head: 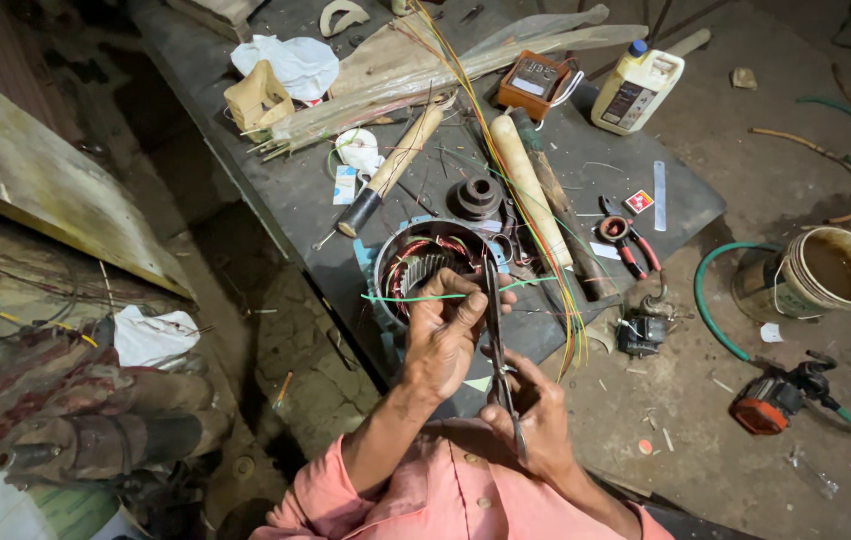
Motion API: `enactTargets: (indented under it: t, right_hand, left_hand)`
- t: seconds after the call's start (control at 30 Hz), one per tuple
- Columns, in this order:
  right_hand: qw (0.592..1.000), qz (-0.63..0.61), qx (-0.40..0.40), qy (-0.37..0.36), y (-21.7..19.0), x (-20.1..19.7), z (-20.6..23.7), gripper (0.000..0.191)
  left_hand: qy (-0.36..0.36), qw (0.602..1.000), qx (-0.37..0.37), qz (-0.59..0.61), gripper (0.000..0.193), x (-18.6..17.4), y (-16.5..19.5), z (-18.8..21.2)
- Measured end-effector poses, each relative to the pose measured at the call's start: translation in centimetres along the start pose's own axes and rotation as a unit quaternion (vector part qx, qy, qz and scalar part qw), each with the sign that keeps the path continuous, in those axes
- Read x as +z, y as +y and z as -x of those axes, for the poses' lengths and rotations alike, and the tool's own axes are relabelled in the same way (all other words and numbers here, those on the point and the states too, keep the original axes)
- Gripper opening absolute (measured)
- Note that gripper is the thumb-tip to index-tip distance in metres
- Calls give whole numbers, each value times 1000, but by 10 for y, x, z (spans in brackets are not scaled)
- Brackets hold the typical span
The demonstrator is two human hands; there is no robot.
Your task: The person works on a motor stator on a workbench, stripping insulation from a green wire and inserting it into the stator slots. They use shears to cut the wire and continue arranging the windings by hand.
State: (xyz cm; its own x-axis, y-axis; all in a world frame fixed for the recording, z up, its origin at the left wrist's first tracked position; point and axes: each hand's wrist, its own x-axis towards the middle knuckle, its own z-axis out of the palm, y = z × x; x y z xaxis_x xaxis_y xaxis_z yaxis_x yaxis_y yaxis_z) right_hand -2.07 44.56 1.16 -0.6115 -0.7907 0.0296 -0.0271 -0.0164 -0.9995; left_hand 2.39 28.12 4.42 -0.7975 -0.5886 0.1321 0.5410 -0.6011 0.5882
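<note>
person wears a salmon-pink shirt with small buttons down the front placket. sleeve on left arm sits pushed up above the elbow, cloth creased; forearms bare. left hand and right hand are bare: no gloves, rings or watch visible.

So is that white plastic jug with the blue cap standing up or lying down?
Lying down. The white plastic jug with the blue cap rests on its side on the dark metal worktable, label facing up.
</note>
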Motion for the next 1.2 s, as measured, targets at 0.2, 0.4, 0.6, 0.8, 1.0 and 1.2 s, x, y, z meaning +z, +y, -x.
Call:
enactTargets:
  t: [0.2,0.4,0.6,0.8,1.0,1.2]
  right_hand:
    - [998,47,-35,18,0,4,0,84]
    - [999,35,-10,14,1,3,1,86]
    - [999,30,-26,10,2,4,-1,87]
    - [998,60,-33,12,5,4,-3,88]
    - [998,-50,-16,-17,6,7,-1,97]
    - [999,-24,-16,-20,11,4,0,97]
  left_hand:
    - [-7,998,-34,50,13,-6,2,0]
    - [-7,999,-31,35,13,-7,1,1]
    - [1,1000,-20,20,15,-7,-1,-1]
    - [-4,1000,-7,12,16,-5,-1,-2]
    - [3,999,-29,20,15,-5,1,-2]
    - [4,999,-35,12,14,-6,1,-3]
